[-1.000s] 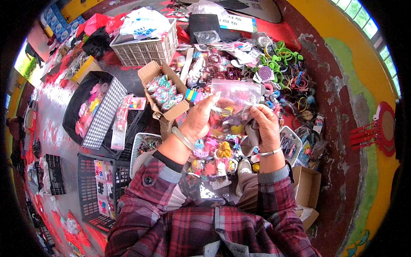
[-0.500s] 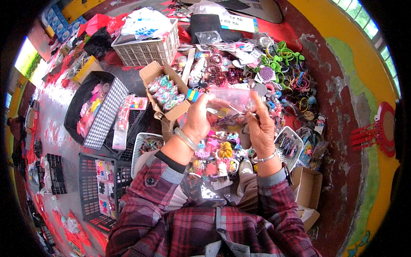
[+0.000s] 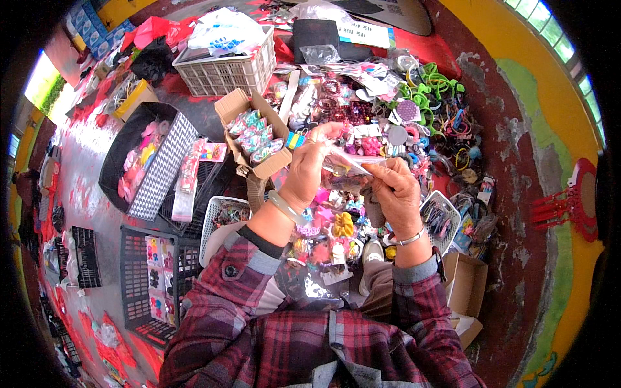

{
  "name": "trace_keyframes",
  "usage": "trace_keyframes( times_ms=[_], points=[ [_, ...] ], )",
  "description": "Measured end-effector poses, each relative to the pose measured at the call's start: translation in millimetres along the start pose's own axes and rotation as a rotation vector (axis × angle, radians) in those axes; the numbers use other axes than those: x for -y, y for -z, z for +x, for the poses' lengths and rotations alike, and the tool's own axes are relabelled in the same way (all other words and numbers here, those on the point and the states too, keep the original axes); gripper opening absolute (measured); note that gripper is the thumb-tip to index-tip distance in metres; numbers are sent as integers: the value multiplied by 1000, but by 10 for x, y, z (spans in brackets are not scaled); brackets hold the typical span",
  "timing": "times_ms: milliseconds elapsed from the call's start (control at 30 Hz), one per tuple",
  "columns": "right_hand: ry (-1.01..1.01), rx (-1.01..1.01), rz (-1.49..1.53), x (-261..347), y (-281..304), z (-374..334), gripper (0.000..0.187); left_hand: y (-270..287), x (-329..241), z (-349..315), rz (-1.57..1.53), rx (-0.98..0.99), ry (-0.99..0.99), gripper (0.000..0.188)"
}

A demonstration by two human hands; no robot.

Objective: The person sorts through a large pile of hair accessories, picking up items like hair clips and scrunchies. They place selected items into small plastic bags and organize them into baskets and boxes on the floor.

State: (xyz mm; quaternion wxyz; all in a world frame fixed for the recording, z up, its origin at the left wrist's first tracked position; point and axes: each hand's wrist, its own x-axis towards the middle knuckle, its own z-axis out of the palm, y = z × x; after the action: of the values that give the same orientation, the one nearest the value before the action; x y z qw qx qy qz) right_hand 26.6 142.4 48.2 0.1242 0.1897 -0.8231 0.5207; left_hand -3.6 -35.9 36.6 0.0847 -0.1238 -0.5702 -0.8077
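Observation:
Between my hands is a clear plastic zip bag (image 3: 346,173) with small items inside that I cannot make out. It is tilted, so its upper edge shows nearly edge-on. My left hand (image 3: 304,173), with a pale bangle at the wrist, grips the bag's left side, fingers curled at the top. My right hand (image 3: 396,193), with a silver bracelet, pinches the upper right edge between thumb and fingers. A greyish piece of cloth (image 3: 373,208) hangs beside the right fingers. Under the bag lies a heap of colourful hair accessories, among them a mustard scrunchie (image 3: 343,224).
Left of my hands stand a cardboard box (image 3: 228,110) of small packets, a houndstooth bin (image 3: 169,161) and a black plastic crate (image 3: 139,284). White baskets (image 3: 213,220) flank my legs. Farther off are a beige crate (image 3: 226,79) and green headbands (image 3: 436,84). A wall (image 3: 550,161) rises at right.
The bag has tipped from facing me to nearly edge-on. My right hand has come lower, its fingers now pinching the bag's edge. The left hand's fingers have curled over the top.

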Motion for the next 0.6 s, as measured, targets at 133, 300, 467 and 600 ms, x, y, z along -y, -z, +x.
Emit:
trace_keyframes(
  times_ms=[133,300,467,600],
  points=[
    [274,-136,-216,-123,-6,45,25,62,37,6,229,72,-57,43],
    [-252,3,408,-155,53,-49,16,80,57,21,-2,-131,254,36],
    [-492,-136,823,-90,147,-7,15,237,81,137,-530,-46,514,44],
    [-606,-193,1102,-244,100,11,21,12,128,15,-861,253,579,77]
  ],
)
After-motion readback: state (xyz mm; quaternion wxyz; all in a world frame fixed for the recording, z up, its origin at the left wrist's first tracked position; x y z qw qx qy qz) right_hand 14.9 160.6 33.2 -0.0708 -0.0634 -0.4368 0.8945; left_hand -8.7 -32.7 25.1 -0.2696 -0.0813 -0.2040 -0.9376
